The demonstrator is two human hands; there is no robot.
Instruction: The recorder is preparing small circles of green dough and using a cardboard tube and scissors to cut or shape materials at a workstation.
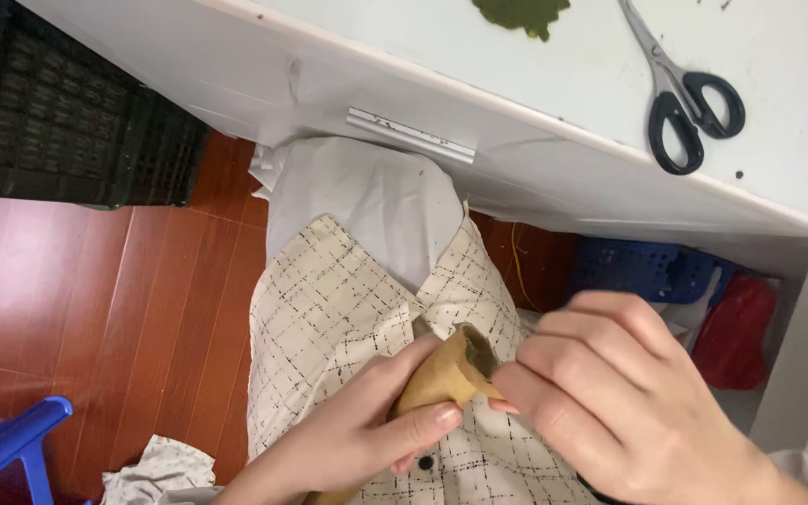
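Scissors (687,103) on table (554,84) (crate (67,112) left, beneath)

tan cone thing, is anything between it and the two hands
Nothing visible does. The left hand wraps the tan cone from below, and the right hand pinches its open rim with the fingertips. Both touch it directly, over the checked garment.

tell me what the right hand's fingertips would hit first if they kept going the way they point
The right hand points its fingers left, at the open mouth of the tan cone-shaped piece gripped by the left hand. They would likely meet that piece's rim first; they look almost touching, though depth is unclear.
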